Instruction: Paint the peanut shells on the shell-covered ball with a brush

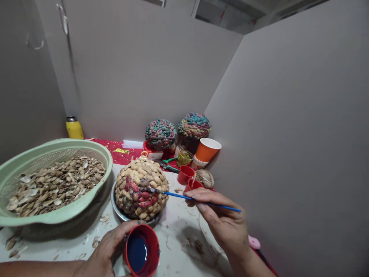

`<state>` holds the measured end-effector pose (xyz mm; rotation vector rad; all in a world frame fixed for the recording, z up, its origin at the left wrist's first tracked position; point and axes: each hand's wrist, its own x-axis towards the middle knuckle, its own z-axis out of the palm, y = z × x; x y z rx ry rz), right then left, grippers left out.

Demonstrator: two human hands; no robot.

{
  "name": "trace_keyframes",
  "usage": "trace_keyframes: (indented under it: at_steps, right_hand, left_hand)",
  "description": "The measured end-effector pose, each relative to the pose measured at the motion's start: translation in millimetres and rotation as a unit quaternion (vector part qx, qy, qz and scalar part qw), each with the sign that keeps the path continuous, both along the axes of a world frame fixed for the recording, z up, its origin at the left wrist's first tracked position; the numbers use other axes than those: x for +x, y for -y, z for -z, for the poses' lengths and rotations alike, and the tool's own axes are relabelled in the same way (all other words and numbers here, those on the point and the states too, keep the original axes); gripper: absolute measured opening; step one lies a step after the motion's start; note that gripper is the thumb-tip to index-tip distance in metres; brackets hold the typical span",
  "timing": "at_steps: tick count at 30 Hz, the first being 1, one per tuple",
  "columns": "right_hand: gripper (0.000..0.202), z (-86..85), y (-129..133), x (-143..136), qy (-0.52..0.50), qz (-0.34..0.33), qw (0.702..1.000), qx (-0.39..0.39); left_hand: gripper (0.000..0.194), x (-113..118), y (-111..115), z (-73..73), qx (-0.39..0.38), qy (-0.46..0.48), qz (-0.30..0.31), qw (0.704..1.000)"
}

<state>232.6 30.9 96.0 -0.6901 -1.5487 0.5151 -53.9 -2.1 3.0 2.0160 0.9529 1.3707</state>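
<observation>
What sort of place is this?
Probably a small craft booth: gray panels around it, a basket of shells, and a brush in the right hand, its tip at a bumpy ball partly colored red.

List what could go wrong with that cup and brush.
The left hand holds an open red cup of dark blue liquid; a tip of the wrist might spill it.

The brush in the right hand sits close to red patches, so it could smear them.

Neither hand steadies the shell-covered ball, so it might shift.
</observation>
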Motion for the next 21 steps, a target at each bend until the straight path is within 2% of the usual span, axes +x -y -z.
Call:
trace_keyframes:
  at_steps: [5,8,13,17,21]
  right_hand:
    - [0.022,3.3,2,4,-0.008,0.03,0.999,0.011]
    - [0.02,2.9,4,-4,-0.018,0.014,1.0,0.009]
    - [0.019,-0.9,5,-14,0.019,0.002,1.0,0.019]
    - [0.018,3.4,4,-4,0.006,0.032,0.999,0.02]
    - [0.021,10.0,4,5,-0.03,0.034,0.999,0.006]
  left_hand:
    - [0.092,2,0,2.0,-0.013,0.013,0.011,1.0]
    - [0.094,3,0,1.4,-0.012,0.006,0.013,1.0]
    - [0.09,-1,1,5.8,-0.013,-0.002,0.016,1.0]
    - [0.085,-2,3,10.7,-0.043,-0.002,0.03,0.999]
    - [0.089,0,3,8.5,-0.027,-0.006,0.026,0.999]
